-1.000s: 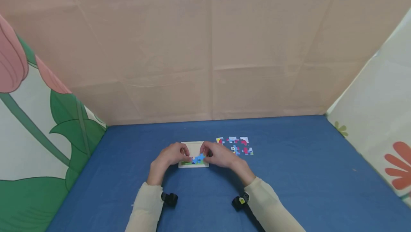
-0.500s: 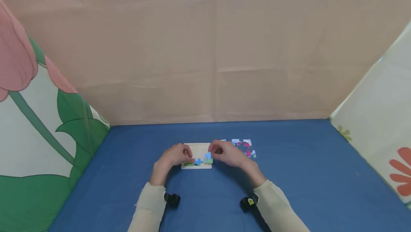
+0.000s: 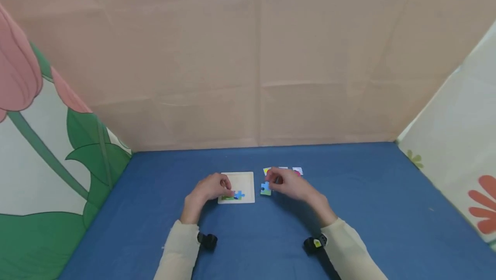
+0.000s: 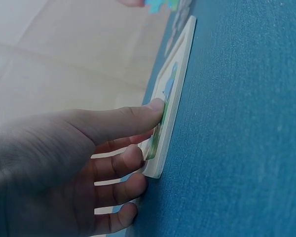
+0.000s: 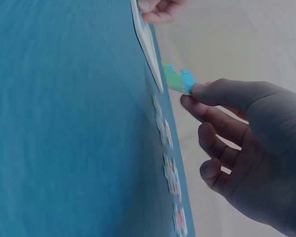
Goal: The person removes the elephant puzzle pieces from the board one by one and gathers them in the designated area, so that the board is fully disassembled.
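Observation:
A pale wooden puzzle tray (image 3: 246, 181) lies on the blue cloth, with joined blue and green puzzle pieces (image 3: 238, 195) along its near edge. My left hand (image 3: 211, 186) is at the tray's left side. In the left wrist view its straight thumb (image 4: 150, 111) presses on the pieces while the other fingers are loosely bent by the tray's edge. Right of the tray, my right hand (image 3: 288, 184) pinches a blue and green puzzle piece (image 3: 265, 189) between thumb and forefinger. The right wrist view shows this puzzle piece (image 5: 175, 79) raised above the cloth.
Several loose puzzle pieces (image 3: 297, 170) with pink and white parts lie right of the tray, partly hidden behind my right hand. A beige sheet (image 3: 255, 77) rises behind the blue table (image 3: 348, 211), and printed panels stand at both sides.
My right hand has lifted the blue and green puzzle piece off the tray's right part and carried it rightward, past the tray's edge. My left hand stays at the tray.

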Tool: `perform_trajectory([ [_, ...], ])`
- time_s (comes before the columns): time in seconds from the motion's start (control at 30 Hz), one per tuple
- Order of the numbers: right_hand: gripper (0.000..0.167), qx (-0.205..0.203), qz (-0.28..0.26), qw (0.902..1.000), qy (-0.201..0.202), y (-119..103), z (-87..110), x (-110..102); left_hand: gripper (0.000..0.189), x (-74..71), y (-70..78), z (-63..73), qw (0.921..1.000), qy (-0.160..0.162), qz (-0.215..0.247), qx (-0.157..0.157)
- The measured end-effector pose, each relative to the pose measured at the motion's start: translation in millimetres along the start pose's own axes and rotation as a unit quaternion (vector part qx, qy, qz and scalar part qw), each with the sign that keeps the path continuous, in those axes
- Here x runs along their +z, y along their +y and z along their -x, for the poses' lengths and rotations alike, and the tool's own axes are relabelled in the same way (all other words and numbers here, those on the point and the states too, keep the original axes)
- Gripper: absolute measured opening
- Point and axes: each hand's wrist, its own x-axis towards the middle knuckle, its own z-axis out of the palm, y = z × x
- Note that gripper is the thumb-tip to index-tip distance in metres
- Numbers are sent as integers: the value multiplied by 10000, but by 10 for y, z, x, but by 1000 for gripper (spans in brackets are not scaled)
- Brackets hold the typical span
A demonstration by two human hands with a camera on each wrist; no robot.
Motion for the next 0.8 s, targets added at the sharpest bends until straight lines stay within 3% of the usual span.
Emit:
perform_trajectory([
  [0.2, 14, 1, -53, 10000, 17, 73, 54, -101, 20, -17, -15, 2, 10000, 14, -20, 10],
  [0.8, 15, 413, -340, 9958, -738, 290, 254, -431, 20, 3, 4, -17, 10000, -30, -52, -20],
])
